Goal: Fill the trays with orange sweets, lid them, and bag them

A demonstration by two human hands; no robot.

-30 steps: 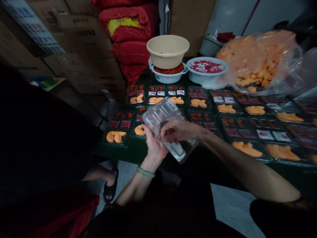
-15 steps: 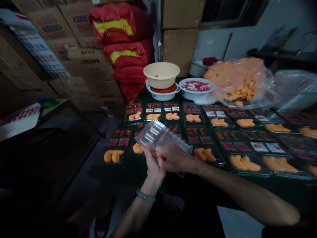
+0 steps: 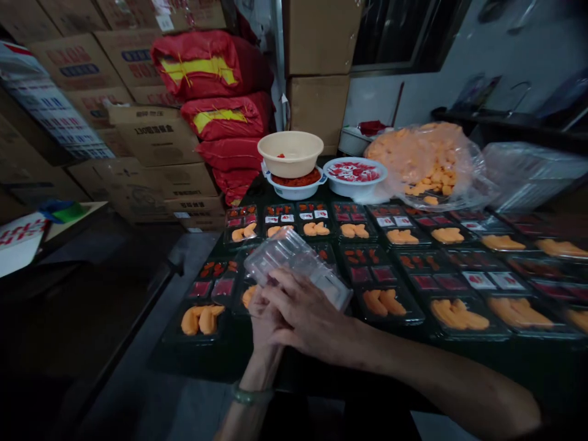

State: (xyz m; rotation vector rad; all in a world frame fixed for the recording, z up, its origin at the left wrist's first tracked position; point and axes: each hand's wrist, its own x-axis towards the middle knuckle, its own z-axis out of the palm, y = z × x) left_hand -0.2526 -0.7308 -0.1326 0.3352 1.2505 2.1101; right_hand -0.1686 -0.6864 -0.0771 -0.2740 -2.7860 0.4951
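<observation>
Clear lid [image 3: 309,260], held in left hand [image 3: 265,320], partly beneath right hand [image 3: 312,315], right grip unclear

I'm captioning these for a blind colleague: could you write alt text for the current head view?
A person's left hand, partly overlapped by the right hand, holds a clear molded plastic piece over rows of filled trays. Behind are basins, a bag of orange pieces, red sacks and cardboard boxes.

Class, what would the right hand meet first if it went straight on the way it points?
Most likely the left hand, since the right hand overlaps it and the clear plastic piece in view; depth between them is unclear.
</observation>
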